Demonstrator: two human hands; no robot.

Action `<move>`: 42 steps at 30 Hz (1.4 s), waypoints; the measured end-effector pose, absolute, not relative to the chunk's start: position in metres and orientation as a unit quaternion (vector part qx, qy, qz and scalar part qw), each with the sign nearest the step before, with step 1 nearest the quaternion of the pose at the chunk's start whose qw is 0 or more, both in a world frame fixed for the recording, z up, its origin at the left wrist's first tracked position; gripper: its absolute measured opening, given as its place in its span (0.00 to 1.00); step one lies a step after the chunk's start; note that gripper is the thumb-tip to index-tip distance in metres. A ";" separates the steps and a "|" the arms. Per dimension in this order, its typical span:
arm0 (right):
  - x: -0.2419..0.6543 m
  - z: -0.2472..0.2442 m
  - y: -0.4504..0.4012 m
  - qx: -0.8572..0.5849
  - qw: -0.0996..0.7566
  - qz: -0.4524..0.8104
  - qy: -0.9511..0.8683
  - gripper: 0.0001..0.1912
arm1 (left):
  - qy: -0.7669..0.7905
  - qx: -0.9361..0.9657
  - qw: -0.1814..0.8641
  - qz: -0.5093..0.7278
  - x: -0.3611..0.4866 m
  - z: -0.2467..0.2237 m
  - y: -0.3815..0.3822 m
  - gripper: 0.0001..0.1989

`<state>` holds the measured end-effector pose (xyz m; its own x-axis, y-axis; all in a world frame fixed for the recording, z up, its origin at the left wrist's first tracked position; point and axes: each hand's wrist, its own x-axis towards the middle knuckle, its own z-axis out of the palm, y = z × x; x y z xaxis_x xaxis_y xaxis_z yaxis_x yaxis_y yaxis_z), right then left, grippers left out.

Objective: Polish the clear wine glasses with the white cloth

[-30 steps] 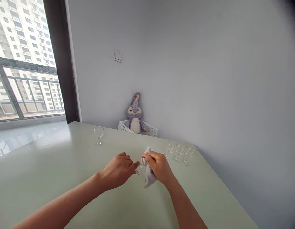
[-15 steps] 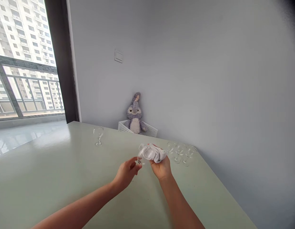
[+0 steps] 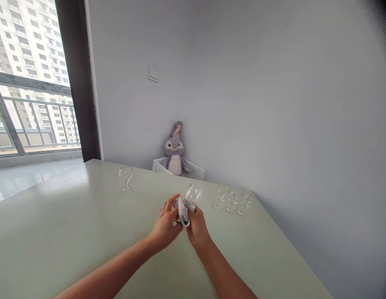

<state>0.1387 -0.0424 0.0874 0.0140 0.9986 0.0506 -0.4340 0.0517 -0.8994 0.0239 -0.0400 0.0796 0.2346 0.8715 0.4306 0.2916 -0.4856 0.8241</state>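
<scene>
A clear stemmed glass [image 3: 193, 193] is held tilted above the table, its bowl pointing up and away from me. My left hand [image 3: 167, 222] is closed at the foot end of the glass, its index finger raised. Part of the foot shows between those fingers. My right hand [image 3: 198, 227] grips a crumpled white cloth [image 3: 183, 212], which is wrapped about the stem below the bowl. The cloth and my fingers hide most of the stem.
Several clear stemmed glasses [image 3: 234, 196] stand close together by the wall at right. Another stemmed glass [image 3: 126, 178] stands alone at far left on the pale green table [image 3: 87, 224]. Behind the table's far edge, a plush toy [image 3: 175, 155] sits in a white perforated basket [image 3: 195, 171].
The cloth has moved from around the bowl down to the stem and foot, leaving the bowl uncovered. My right hand has turned and come nearer my left.
</scene>
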 end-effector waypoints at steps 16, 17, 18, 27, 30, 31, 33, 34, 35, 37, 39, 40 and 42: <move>0.153 0.075 -0.035 -0.532 0.419 0.267 -0.686 0.13 | 0.374 0.292 0.654 0.590 -0.004 0.080 -0.010 0.19; 0.154 0.076 -0.034 -0.545 0.430 0.219 -0.685 0.15 | 0.377 0.258 0.653 0.604 -0.008 0.077 -0.004 0.17; 0.154 0.077 -0.034 -0.550 0.445 0.172 -0.686 0.17 | 0.377 0.229 0.651 0.618 -0.011 0.075 0.000 0.15; 0.122 0.046 -0.043 -0.450 0.377 0.033 -0.809 0.24 | 0.326 0.173 0.708 0.602 -0.009 0.069 -0.010 0.09; 0.125 0.039 -0.037 -0.466 0.451 0.126 -0.751 0.18 | 0.301 0.197 0.692 0.626 -0.003 0.068 -0.018 0.13; 0.126 0.038 -0.035 -0.474 0.477 0.165 -0.721 0.17 | 0.294 0.212 0.679 0.639 -0.001 0.068 -0.020 0.15; 0.125 0.036 -0.032 -0.496 0.516 0.254 -0.650 0.16 | 0.286 0.252 0.642 0.665 0.002 0.071 -0.025 0.20; 0.124 0.035 -0.032 -0.506 0.529 0.298 -0.612 0.16 | 0.285 0.275 0.622 0.676 0.003 0.074 -0.028 0.22; 0.122 0.033 -0.032 -0.512 0.537 0.337 -0.579 0.17 | 0.283 0.301 0.603 0.683 0.003 0.076 -0.030 0.23; 0.119 0.029 -0.035 -0.520 0.530 0.384 -0.549 0.21 | 0.280 0.346 0.573 0.689 0.003 0.083 -0.033 0.24; 0.118 0.025 -0.040 -0.524 0.475 0.384 -0.593 0.24 | 0.272 0.377 0.550 0.694 0.000 0.088 -0.033 0.25; 0.119 0.024 -0.042 -0.521 0.437 0.362 -0.638 0.24 | 0.266 0.391 0.539 0.696 -0.001 0.091 -0.033 0.26; 0.124 0.027 -0.047 -0.518 0.385 0.266 -0.716 0.23 | 0.262 0.424 0.516 0.697 -0.005 0.093 -0.031 0.25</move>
<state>0.1237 -0.0474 0.0266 -0.1679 0.9467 0.2751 0.5369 0.3218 -0.7799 -0.0048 -0.0313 0.0927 -0.1086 0.9409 0.3207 -0.4960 -0.3309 0.8028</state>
